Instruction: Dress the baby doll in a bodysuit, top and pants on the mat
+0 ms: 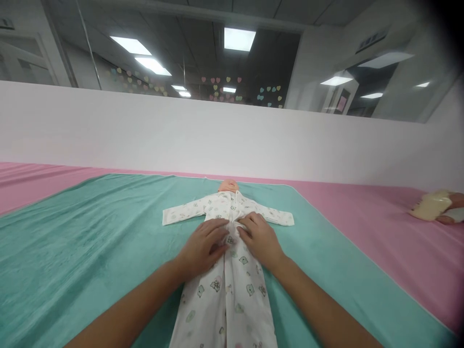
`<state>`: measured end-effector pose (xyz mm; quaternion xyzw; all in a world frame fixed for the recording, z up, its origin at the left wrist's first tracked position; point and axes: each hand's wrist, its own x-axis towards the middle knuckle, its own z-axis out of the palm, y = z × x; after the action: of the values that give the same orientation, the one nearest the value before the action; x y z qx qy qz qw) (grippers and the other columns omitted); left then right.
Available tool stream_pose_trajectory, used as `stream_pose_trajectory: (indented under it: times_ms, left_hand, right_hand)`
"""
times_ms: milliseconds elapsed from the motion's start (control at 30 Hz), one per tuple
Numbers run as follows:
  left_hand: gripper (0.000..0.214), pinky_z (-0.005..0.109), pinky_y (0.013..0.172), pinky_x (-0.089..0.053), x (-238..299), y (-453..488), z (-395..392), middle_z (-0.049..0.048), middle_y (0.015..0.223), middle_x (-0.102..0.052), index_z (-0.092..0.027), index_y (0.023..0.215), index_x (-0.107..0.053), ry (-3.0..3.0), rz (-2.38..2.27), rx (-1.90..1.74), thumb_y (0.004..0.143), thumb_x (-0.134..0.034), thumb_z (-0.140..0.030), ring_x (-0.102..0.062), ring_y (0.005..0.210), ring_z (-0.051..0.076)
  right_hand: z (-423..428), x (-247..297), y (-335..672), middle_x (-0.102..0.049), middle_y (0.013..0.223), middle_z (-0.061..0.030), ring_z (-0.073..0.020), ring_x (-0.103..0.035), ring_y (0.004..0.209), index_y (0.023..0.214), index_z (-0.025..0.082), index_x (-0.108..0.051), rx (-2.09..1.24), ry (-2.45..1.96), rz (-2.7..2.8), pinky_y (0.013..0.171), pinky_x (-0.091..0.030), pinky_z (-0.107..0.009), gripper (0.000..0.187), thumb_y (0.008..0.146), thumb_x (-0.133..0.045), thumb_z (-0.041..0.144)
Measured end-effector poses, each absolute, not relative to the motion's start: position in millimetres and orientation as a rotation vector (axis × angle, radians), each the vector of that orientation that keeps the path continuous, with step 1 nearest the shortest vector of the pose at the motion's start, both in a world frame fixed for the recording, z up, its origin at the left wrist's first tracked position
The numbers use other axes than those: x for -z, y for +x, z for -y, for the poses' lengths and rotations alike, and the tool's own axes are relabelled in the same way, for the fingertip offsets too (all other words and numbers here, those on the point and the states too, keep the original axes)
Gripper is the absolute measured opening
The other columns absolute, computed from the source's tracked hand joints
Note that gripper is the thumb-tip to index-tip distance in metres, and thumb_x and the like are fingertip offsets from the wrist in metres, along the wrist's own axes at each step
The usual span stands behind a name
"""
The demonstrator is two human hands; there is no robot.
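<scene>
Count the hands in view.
3: the left hand and right hand on the romper, and another person's hand at the far right, by a cream item.

Matt cotton romper [232, 299], plush teal fleece blanket [72, 251], smooth plastic doll head [227, 185]
</scene>
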<state>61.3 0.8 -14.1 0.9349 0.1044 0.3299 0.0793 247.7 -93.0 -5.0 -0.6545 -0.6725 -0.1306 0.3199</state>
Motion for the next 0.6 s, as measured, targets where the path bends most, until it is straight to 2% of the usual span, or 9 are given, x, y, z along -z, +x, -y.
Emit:
stream_pose_trajectory:
  times_ms: [100,167,300,367,467,600]
  left_hand:
    - [0.029,0.045,0.106,-0.032,14.2,64.2,6.6,0.007,0.13,-0.049,-0.023,0.112,-0.052,2.798,-0.276,-0.959,0.083,-0.05,-0.022,-0.041,0.123,0.022]
    - [0.032,0.043,0.103,-0.037,14.6,64.3,6.9,0.008,0.135,-0.043,-0.022,0.114,-0.05,2.758,-0.358,-0.968,0.082,-0.051,-0.02,-0.039,0.125,0.023]
    - [0.028,0.041,0.096,-0.044,16.3,64.6,6.6,0.0082,0.14,-0.036,-0.023,0.108,-0.052,2.672,-0.493,-0.965,0.08,-0.051,-0.019,-0.039,0.125,0.024]
    - [0.02,0.041,0.093,-0.046,17.5,66.1,7.7,0.0076,0.137,-0.04,-0.023,0.1,-0.054,2.649,-0.52,-1.004,0.081,-0.05,-0.02,-0.041,0.123,0.023]
    - [0.01,0.04,0.092,-0.045,18.7,68.9,10.2,0.0055,0.128,-0.047,-0.022,0.087,-0.056,2.659,-0.555,-1.096,0.083,-0.047,-0.017,-0.043,0.119,0.022]
    - [0.016,0.037,0.087,-0.044,18.5,70.8,11.5,0.004,0.109,-0.057,-0.021,0.081,-0.057,2.704,-0.522,-1.159,0.086,-0.043,-0.014,-0.049,0.105,0.019]
  right_hand:
    - [91.0,9.6,243.3,-0.054,0.085,-0.0053,-0.0192,-0.05,0.082,0.089,0.022,-0.057,0.454,-1.707,1.807,0.074,-0.044,-0.036,0.02,0.091,-0.037,0.022]
    - [92.0,8.9,244.5,-0.054,0.084,-0.0053,-0.0188,-0.05,0.082,0.088,0.022,-0.056,0.458,-1.691,1.824,0.075,-0.044,-0.035,0.021,0.092,-0.035,0.02]
    - [95.9,3.1,249.8,-0.055,0.094,-0.005,-0.0199,-0.05,0.09,0.099,0.024,-0.054,0.387,-1.685,1.852,0.075,-0.046,-0.035,0.014,0.088,-0.046,0.027]
    - [96.4,1.8,250.9,-0.055,0.095,-0.0054,-0.0207,-0.05,0.09,0.101,0.025,-0.054,0.377,-1.709,1.872,0.073,-0.047,-0.036,0.015,0.088,-0.046,0.028]
    - [95.5,3.1,249.8,-0.056,0.09,-0.0064,-0.0208,-0.051,0.087,0.097,0.023,-0.056,0.421,-1.732,1.906,0.073,-0.047,-0.038,0.02,0.09,-0.037,0.02]
    - [96.3,6.1,245.9,-0.057,0.109,-0.0067,-0.022,-0.052,0.102,0.101,0.022,-0.055,0.387,-1.625,1.855,0.09,-0.043,-0.045,0.023,0.09,-0.035,0.019]
